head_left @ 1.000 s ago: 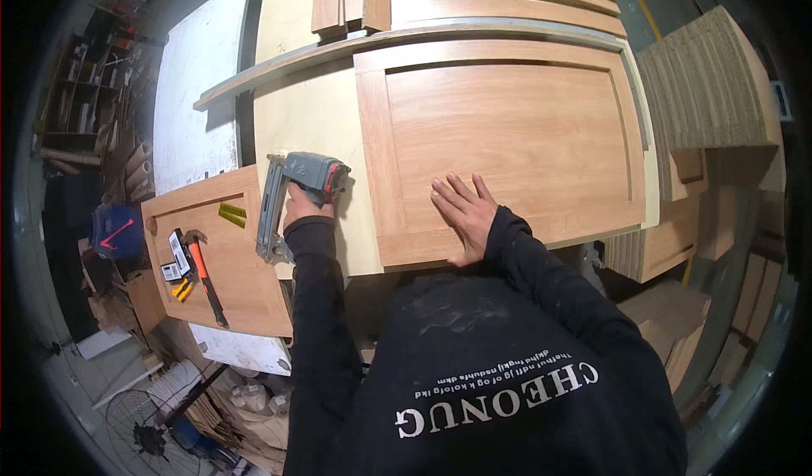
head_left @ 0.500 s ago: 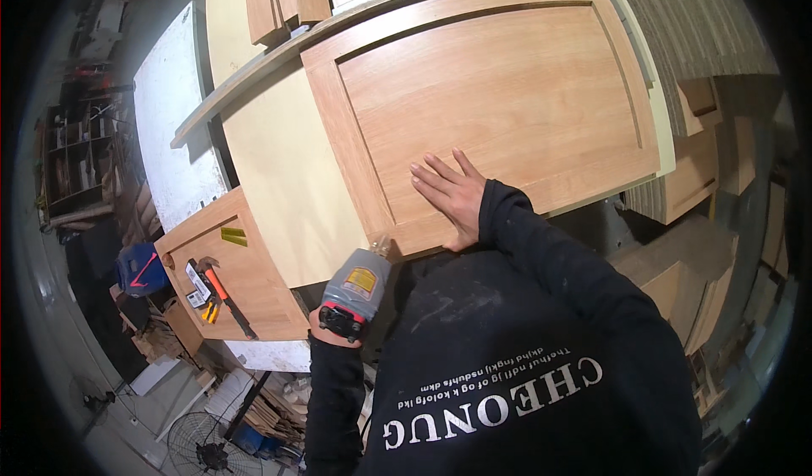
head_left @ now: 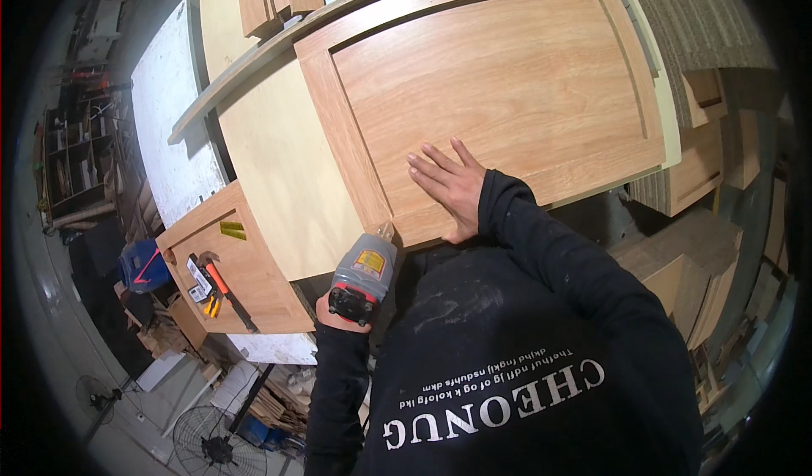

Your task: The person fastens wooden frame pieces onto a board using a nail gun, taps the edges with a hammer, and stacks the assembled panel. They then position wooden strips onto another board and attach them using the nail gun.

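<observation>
A framed wooden cabinet door (head_left: 499, 87) lies face up on a pale board, its recessed middle panel bordered by a raised frame. My left hand (head_left: 328, 311) is wrapped round a grey and red nail gun (head_left: 364, 273), whose body hides most of the fingers. The gun's metal nose meets the door's near left corner; whether it presses on the wood I cannot tell. My right hand (head_left: 452, 188) lies flat on the door's near edge, fingers spread, thumb by the rim.
Left of the door is a pale plywood sheet (head_left: 283, 163). Beyond it, a smaller framed panel (head_left: 275, 286) carries an orange-handled hammer (head_left: 227, 290) and small items. A long wooden strip (head_left: 228, 74) runs along the far side. Stacked boards (head_left: 698, 19) stand right; a fan (head_left: 217, 449) stands lower left.
My left hand has shifted the nail gun slightly right and up, bringing its nose closer over the door's corner. My right hand keeps its place on the door. The view has moved slightly.
</observation>
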